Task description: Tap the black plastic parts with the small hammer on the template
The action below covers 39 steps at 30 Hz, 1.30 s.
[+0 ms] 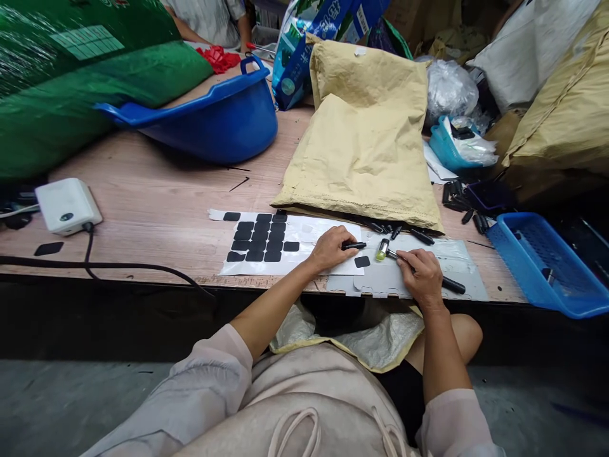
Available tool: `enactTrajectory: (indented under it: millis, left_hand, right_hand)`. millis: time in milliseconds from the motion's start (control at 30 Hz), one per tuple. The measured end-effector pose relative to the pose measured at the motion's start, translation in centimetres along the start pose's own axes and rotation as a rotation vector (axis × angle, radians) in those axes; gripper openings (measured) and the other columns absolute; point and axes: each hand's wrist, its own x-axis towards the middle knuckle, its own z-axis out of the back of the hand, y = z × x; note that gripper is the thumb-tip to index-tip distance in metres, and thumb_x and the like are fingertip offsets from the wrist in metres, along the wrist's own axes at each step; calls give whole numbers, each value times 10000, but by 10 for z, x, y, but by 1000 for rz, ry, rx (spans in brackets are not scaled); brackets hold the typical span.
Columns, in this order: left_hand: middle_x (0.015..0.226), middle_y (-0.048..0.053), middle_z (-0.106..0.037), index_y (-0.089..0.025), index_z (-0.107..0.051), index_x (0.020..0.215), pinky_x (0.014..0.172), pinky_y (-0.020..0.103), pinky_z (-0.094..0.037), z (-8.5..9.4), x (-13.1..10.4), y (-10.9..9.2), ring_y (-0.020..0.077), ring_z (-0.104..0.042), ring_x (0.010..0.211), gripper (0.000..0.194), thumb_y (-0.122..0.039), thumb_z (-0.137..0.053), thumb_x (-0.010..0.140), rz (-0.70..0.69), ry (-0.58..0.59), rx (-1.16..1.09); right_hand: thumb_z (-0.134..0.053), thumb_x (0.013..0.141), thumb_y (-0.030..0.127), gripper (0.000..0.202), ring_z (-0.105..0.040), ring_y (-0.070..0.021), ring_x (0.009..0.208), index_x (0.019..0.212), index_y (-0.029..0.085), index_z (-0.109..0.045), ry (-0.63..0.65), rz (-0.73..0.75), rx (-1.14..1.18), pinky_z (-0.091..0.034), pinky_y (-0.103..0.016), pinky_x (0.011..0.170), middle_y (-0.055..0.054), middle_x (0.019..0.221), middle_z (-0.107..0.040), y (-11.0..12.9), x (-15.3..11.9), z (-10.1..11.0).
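My left hand (333, 249) rests on a white backing sheet (295, 260) and grips a short black tube (354, 245) that points right. My right hand (421, 274) holds a small hammer (419, 266) by its black handle; its head, one end yellow-green (381, 254), lies close to the tube's tip. A single black pad (362, 261) lies between my hands. Rows of black pads (259, 241) cover the sheet to the left. A grey sheet (380, 282) lies under my right hand.
A tan paper sack (366, 146) lies behind my hands, with loose black tubes (421, 236) along its front edge. A blue basket (542, 266) sits right, a blue tub (214, 120) back left. A white box (66, 204) with cable sits left. Another person's arm (190, 28) shows at the back.
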Motion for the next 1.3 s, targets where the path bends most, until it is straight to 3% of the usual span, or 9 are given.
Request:
enactTrajectory:
  millis: [200,333,500,667,800,967,1067,1167,1300]
  left_hand:
    - [992,66,-689,-191,-749,1042,903,386,-519,4,-1,1,241,-615,992,194,-333,-686,927,-63,0,26]
    - [1059,101,-715,-174,-723,1108,942,385,-506,8,-26,-24,243,-631,1010,241,-343,-571,1025,-199,16,6]
    - [1140,83,-755,-240,-685,1256,883,292,-523,-12,-88,-59,205,-703,1032,297,-394,-498,1084,-398,413,-111]
    - [1145,82,-771,-229,-718,1197,778,316,-536,-52,-120,-45,253,-749,1008,222,-279,-631,1000,-138,626,77]
    - [1170,102,-775,-214,-733,1199,790,327,-541,-52,-121,-38,281,-754,1037,260,-225,-687,943,10,671,130]
    - [1091,33,-801,-243,-764,1127,816,263,-517,-12,-83,-65,206,-743,983,187,-330,-675,987,-181,640,-86]
    - [1128,44,-786,-238,-740,1212,866,282,-518,9,-33,-74,211,-728,1033,242,-306,-599,1028,-107,370,37]
    - [1305,82,-715,-247,-672,1354,903,320,-522,14,20,-73,250,-700,1144,339,-309,-597,1030,1,179,279]
    - [1294,108,-701,-210,-680,1305,909,356,-526,2,61,-75,293,-679,1200,357,-428,-501,1086,96,182,415]
  right_hand:
    - [-646,967,320,205,-584,-208,866,1060,266,-821,-18,-44,11,-484,-354,831,-43,900,-709,0,1,-4]
    - [-644,968,332,210,-585,-207,867,1058,260,-820,-18,-50,8,-476,-343,818,-42,898,-709,0,0,-4]
    - [-647,962,331,210,-586,-209,867,1059,262,-820,-20,-66,3,-480,-352,832,-42,904,-707,-1,-1,-5]
    - [-658,954,330,207,-586,-208,864,1054,254,-824,-37,-57,-9,-479,-338,816,-42,893,-703,0,-1,-6]
    - [-665,950,320,208,-591,-208,870,1066,257,-827,-32,-58,-29,-482,-333,809,-42,897,-704,0,-2,-6]
    - [-654,959,321,215,-589,-209,875,1073,257,-825,-24,-61,-27,-478,-335,813,-47,906,-702,1,-2,-6]
    - [-647,961,330,217,-585,-215,881,1070,262,-822,-18,-69,-22,-472,-340,816,-49,909,-699,1,-2,-6]
    - [-640,960,328,217,-578,-215,880,1065,261,-818,-14,-73,-9,-465,-340,817,-49,907,-694,0,-1,-7]
    - [-648,955,314,209,-575,-210,875,1057,251,-819,-25,-52,0,-465,-332,813,-45,899,-695,0,-1,-7]
